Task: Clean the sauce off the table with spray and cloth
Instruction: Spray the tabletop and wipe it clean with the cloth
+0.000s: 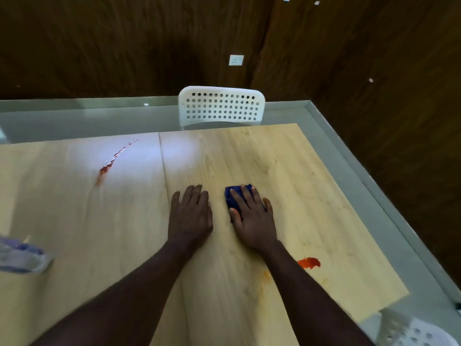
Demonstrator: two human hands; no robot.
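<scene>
Currently the blue cloth (233, 194) is pressed flat to the table (274, 158) under the R hand (252, 221). Nothing is clenched: the fingers are laid straight & spread over the fabric, so the cloth is pinned down rather than grasped. A strip of cloth is seen past the fingertips & left of the index finger; the rest is hidden under the hand. Just left of that hand the L hand (190, 216) is laid flat on bare wood, fingers straight, nothing held. The two hands are kept near each other but apart.

Back from the pinned cloth, toward the person & a bit right, a red sauce blob (309, 262) is seen beside the R forearm, w/ a faint orange smear (267, 274) just left of it. Well away from the cloth, ahead & far left beyond the L hand, a thin sauce streak (107, 168) is drawn diagonally across the wood, partly under glare. A board seam (163, 166) is seen by the L hand's outer edge.

Far left of both hands, at the frame edge, the spray bottle (22, 255) is seen on the table, too blurred for detail.

Ahead of the hands, past the far table edge, a white perforated chair (220, 107) is seen; a wall socket (236, 60) is mounted above it. Behind & right of the R hand, a second chair (414, 333) is partly in view.
</scene>
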